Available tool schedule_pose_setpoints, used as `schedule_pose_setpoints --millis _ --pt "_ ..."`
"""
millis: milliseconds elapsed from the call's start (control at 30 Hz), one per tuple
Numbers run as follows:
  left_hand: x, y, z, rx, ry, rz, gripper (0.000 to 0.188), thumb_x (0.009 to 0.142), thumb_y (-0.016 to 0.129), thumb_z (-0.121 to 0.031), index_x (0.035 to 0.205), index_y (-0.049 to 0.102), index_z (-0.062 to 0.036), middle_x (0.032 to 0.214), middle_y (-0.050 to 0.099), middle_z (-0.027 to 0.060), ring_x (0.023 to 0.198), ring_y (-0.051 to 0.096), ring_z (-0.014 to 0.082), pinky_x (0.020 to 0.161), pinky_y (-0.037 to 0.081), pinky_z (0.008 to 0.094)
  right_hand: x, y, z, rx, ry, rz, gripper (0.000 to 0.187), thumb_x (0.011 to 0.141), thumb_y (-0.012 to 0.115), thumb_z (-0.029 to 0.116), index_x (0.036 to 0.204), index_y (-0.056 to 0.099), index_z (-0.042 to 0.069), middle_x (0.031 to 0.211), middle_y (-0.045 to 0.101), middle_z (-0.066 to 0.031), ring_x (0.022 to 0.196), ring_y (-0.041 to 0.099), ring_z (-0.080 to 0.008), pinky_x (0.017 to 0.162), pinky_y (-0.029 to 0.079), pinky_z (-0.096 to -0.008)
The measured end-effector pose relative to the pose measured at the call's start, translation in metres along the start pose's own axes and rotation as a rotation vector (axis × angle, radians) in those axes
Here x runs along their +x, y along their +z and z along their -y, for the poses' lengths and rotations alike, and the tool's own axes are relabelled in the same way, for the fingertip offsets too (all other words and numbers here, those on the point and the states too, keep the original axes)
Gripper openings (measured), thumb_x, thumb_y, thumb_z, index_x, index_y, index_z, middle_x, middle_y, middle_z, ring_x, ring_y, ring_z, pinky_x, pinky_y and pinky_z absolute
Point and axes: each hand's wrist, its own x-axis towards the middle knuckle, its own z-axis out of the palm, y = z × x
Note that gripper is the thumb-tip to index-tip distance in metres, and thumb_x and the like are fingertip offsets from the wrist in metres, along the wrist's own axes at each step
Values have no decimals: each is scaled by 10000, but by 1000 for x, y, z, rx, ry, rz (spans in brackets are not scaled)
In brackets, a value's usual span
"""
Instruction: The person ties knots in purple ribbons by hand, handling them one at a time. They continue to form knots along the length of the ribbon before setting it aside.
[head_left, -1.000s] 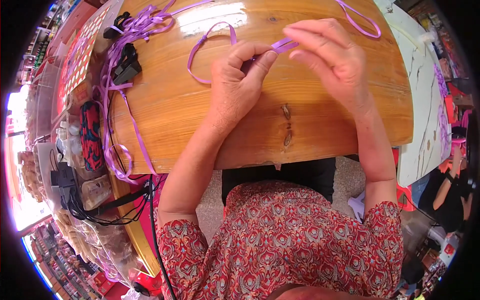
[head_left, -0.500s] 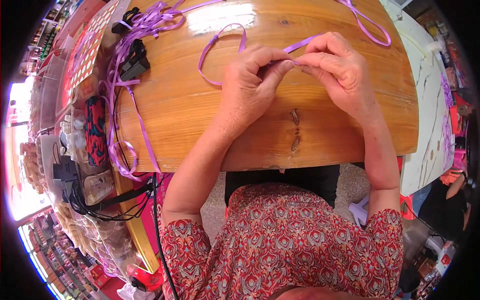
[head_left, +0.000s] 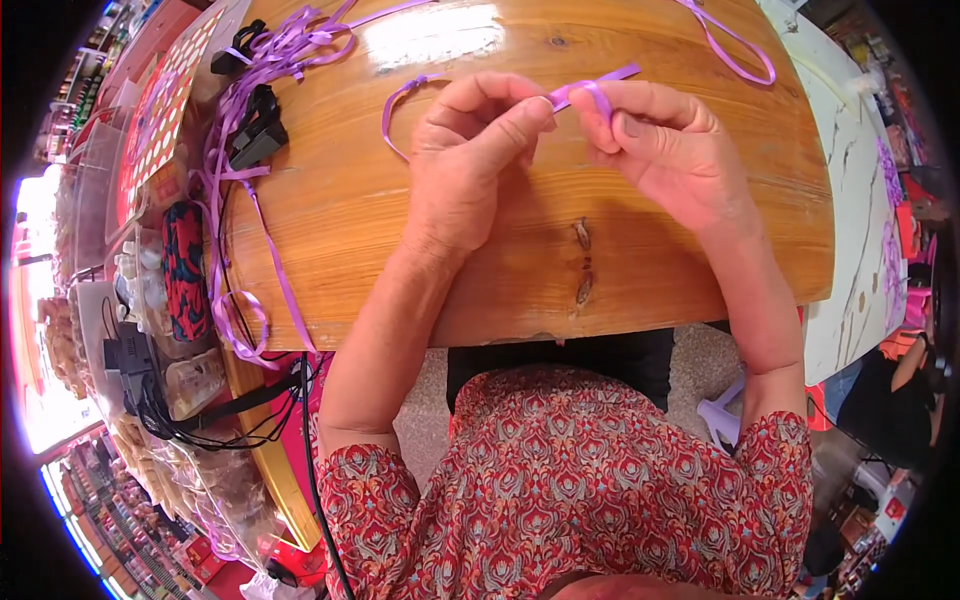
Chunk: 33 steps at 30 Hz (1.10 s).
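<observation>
Over the far middle of the wooden table, my left hand (head_left: 462, 165) pinches a narrow purple ribbon (head_left: 622, 73) between thumb and forefinger. My right hand (head_left: 680, 150) is just to the right of it, palm turned partly up. A bend of the ribbon runs over the right fingertips, and the right thumb presses on the fingers there. The ribbon's short free end sticks out beyond the hands, toward the far right. Left of my left hand, a curved length of the ribbon with a small knot lies on the table; part of it is hidden behind that hand.
A tangle of purple ribbon (head_left: 272, 62) and a black clip-like piece (head_left: 258, 138) lie on the left of the wooden table (head_left: 640, 280). Another ribbon loop (head_left: 745, 70) is at the far right. A patterned pouch (head_left: 185, 270) and black cables (head_left: 190, 425) sit left; a white marbled table (head_left: 850, 290) stands right.
My hands have drawn apart, the left moving a little leftward. My right hand has turned over, and the ribbon now bends over its fingertips. The knotted ribbon curve has shifted left.
</observation>
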Motion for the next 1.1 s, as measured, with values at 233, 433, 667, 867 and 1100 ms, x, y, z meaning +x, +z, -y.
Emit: schedule_pose_setpoints --millis 233,433,667,867,1100 --pt "-3 10 13 320 225 -64 109 809 640 28 915 642 4 831 613 -4 764 555 74 719 447 199 5 8 -5 -643 -266 -151 273 831 603 -6 1103 627 -1 878 610 -24 872 560 -109 786 440 -222" --pt "-7 21 5 204 62 -98 126 806 658 4 931 647 7 861 627 5 796 567 74 733 449 191 7 6 -8 -1250 -622 -141 202 787 638 -50 981 652 3 834 618 -44 800 579 -110 701 470 -210" --pt "-9 13 10 230 57 -123 129 814 660 -26 937 645 11 896 653 37 818 576 79 746 451 195 5 12 -12 -1155 -541 -177 207 783 654 -24 982 612 15 842 620 -35 779 576 -102 711 468 -214" --pt "-11 15 3 109 -41 -90 113 824 642 -24 930 645 16 891 651 40 840 570 77 772 440 198 5 10 -6 -695 -154 -159 228 822 611 -7 1048 595 19 875 623 -30 817 564 -70 782 455 -222" --pt "-13 12 8 364 44 -93 95 831 633 -29 910 648 22 862 645 31 787 578 70 716 457 189 6 3 -10 -1475 -720 -51 256 720 670 -3 972 642 31 845 620 -63 775 578 -193 706 441 -284"
